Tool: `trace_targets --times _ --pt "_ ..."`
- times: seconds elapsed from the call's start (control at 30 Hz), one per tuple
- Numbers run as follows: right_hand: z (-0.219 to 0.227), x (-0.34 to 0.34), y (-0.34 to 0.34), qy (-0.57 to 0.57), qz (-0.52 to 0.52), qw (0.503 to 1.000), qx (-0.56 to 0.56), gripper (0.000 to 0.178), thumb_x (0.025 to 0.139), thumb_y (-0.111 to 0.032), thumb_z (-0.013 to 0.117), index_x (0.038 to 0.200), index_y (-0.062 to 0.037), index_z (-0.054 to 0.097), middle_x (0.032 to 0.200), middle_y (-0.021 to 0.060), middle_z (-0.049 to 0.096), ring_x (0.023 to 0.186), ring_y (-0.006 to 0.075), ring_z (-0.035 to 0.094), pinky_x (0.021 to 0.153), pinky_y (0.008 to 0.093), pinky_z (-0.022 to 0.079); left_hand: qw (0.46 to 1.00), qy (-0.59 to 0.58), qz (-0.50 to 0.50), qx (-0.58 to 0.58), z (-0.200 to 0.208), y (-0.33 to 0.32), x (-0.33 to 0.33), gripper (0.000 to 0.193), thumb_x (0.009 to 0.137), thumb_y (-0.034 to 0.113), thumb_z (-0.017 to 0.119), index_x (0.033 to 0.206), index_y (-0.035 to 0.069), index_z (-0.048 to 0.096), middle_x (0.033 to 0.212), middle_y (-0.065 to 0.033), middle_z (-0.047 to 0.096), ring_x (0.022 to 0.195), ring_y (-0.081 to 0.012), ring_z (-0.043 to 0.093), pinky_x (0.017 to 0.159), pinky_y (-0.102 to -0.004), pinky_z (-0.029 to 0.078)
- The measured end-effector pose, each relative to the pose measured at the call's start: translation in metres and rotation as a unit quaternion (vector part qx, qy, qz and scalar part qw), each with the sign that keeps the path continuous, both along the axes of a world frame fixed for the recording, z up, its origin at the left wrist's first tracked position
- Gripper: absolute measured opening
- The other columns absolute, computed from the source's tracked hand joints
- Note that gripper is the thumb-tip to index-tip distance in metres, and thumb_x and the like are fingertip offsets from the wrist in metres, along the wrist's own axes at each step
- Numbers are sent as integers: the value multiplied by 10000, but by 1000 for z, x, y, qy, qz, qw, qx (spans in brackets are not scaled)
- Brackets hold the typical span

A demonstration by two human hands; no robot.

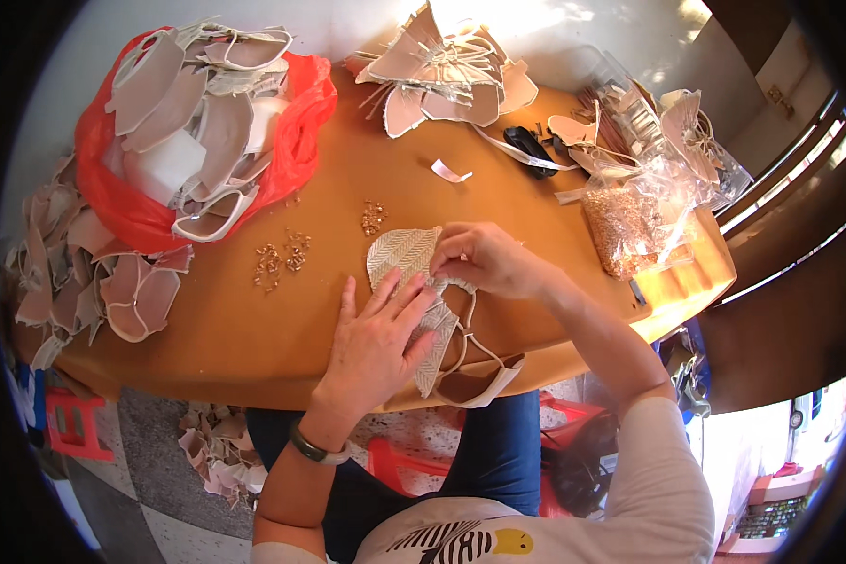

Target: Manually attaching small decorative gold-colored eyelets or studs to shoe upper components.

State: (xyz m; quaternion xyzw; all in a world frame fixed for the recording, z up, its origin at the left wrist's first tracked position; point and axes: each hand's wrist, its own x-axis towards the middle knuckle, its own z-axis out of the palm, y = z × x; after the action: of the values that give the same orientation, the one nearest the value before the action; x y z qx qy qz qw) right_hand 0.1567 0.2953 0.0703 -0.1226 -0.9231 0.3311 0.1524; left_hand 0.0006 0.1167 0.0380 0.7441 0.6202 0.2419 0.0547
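Observation:
A pale herringbone-patterned shoe upper [406,249] lies on the brown table in front of me. My left hand [374,343] rests on it with fingers spread flat. At its right edge my right hand [484,258] has thumb and fingers pinched together; anything small between the fingertips is hidden. Thin pale straps run from this piece to a flap with a pinkish lining [479,383] at the table's near edge. Small copper-coloured metal pieces, seemingly buckles, lie in loose clusters [269,269], with another cluster [373,218] just beyond the upper.
A red plastic bag [301,122] full of similar uppers stands far left, beside a loose pile [52,268]. More uppers [432,70] sit at the back. A clear bag of copper-coloured bits [630,221], a black object [528,150] and a white scrap [451,171] lie rightward.

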Motion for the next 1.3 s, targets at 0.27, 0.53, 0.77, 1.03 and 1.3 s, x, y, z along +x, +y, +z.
trace_targets --times 0.27,0.53,0.77,1.03,1.3 --pt "-2 2 0 -13 -1 1000 -28 97 797 -66 697 885 -36 725 885 116 660 821 300 656 727 374 523 1000 7 -3 0 -1 2 1 468 940 341 592 1344 108 556 1435 -89 522 1394 -303 396 1147 -622 195" --pt "3 -9 2 -65 -33 997 -30 123 739 -105 729 837 -35 750 799 118 698 741 274 683 683 353 540 1000 10 1 6 -2 1 0 478 941 351 593 1354 113 559 1439 -85 519 1395 -289 396 1154 -611 193" --pt "8 -17 9 -121 -54 991 -20 129 745 -112 754 859 -51 755 770 98 713 704 212 687 648 322 531 1000 11 0 9 -1 0 0 482 928 357 609 1346 121 566 1436 -95 502 1381 -288 406 1150 -612 208" --pt "9 -14 10 -120 3 993 -18 110 802 -118 732 880 -40 730 846 96 678 769 235 661 695 340 517 999 -22 21 30 1 -2 -2 456 887 355 665 1276 124 613 1320 -141 504 1308 -311 453 1111 -613 279" --pt "-8 -1 9 -21 68 997 22 70 865 -98 662 901 -39 672 910 105 619 843 305 626 745 394 494 999 -22 16 39 -1 -2 -1 447 884 354 670 1264 123 626 1301 -141 519 1305 -316 456 1103 -605 291"
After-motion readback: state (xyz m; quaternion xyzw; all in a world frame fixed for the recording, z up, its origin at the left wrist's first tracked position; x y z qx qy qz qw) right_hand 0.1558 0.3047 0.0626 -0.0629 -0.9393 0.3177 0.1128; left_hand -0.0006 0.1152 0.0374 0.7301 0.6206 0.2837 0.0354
